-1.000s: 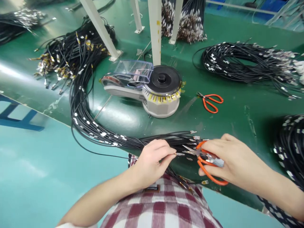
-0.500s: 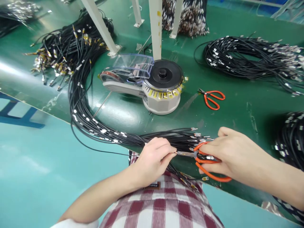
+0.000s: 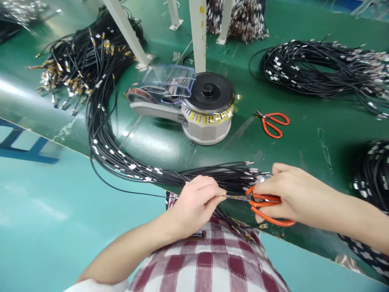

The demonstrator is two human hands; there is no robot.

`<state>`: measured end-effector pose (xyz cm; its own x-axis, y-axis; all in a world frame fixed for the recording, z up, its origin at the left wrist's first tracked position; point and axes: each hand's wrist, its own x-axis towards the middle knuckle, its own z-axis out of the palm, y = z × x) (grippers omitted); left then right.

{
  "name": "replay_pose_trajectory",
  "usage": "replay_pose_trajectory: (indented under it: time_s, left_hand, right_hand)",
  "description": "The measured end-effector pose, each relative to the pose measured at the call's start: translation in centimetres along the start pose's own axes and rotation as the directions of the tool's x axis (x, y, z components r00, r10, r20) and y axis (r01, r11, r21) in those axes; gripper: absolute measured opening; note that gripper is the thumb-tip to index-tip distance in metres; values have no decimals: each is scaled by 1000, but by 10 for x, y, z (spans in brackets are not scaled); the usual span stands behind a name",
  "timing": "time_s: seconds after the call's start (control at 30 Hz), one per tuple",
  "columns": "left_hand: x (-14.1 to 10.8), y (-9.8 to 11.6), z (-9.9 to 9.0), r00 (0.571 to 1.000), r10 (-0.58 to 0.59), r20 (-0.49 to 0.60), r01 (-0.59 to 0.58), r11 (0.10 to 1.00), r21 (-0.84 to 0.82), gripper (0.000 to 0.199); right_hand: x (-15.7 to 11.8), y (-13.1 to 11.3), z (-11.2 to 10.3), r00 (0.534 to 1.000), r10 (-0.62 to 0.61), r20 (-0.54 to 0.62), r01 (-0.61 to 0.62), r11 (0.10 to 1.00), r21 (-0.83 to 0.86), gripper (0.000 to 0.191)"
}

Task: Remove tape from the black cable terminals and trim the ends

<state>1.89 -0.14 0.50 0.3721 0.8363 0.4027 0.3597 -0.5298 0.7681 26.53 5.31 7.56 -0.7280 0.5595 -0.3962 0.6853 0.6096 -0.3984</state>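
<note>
My right hand (image 3: pixel 282 196) is closed around the orange handles of a pair of scissors (image 3: pixel 269 201). The blades point left and meet the fingertips of my left hand (image 3: pixel 199 207). That hand pinches the end of a thin black cable (image 3: pixel 130 192), which runs in from the left along the table edge. My fingers hide the very tip of the cable. Just behind both hands lies a long bundle of black cables (image 3: pixel 170 177) with white tags and metal ends. More cable ends (image 3: pixel 240 229) hang at the table edge by the checked apron (image 3: pixel 209 259).
On the green table (image 3: pixel 304 150) stands a round tape dispenser (image 3: pixel 208 129) with yellow tape pieces. A second pair of orange scissors (image 3: pixel 274 123) lies right of it. Coiled black cables (image 3: pixel 313 75) rest at the back right, others (image 3: pixel 375 174) at the right edge. White posts (image 3: pixel 199 36) rise behind.
The scissors' handles have come closer together in my right hand, and the blades look narrower. My left hand has stayed in place. The view has shifted slightly.
</note>
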Motion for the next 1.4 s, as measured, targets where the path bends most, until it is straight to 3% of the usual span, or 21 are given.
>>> replay_pose_trajectory:
  time_s: [0.4, 0.7, 0.87, 1.07, 1.17, 1.27, 1.4]
  left_hand:
    - [3, 1, -2, 998, -32, 49, 33, 999, -7, 10]
    - [2, 2, -2, 999, -24, 35, 24, 1000, 2, 10]
    - [-1, 0, 0, 1000, -14, 20, 14, 1000, 13, 10]
    - [-2, 1, 0, 1000, -28, 8, 28, 999, -26, 10]
    - [0, 3, -2, 999, -42, 19, 43, 998, -38, 10]
    - [3, 4, -5, 997, -56, 44, 57, 998, -32, 10]
    - [3, 3, -4, 997, -47, 53, 49, 999, -21, 10]
  right_hand:
    - [-3, -6, -4, 982, -100, -162, 75, 985, -155, 29]
    - [1, -2, -2, 984, -156, -83, 137, 972, -193, 37]
    - [1, 2, -1, 957, -288, -39, 273, 936, -223, 41]
    - [4, 4, 3, 999, -37, 15, 36, 998, 46, 32]
    - [5, 1, -2, 997, -11, 72, -1, 987, 163, 29]
    - [3, -2, -8, 998, -16, 58, 8, 990, 139, 29]
    - [3, -3, -9, 998, -48, -46, 48, 999, -7, 31]
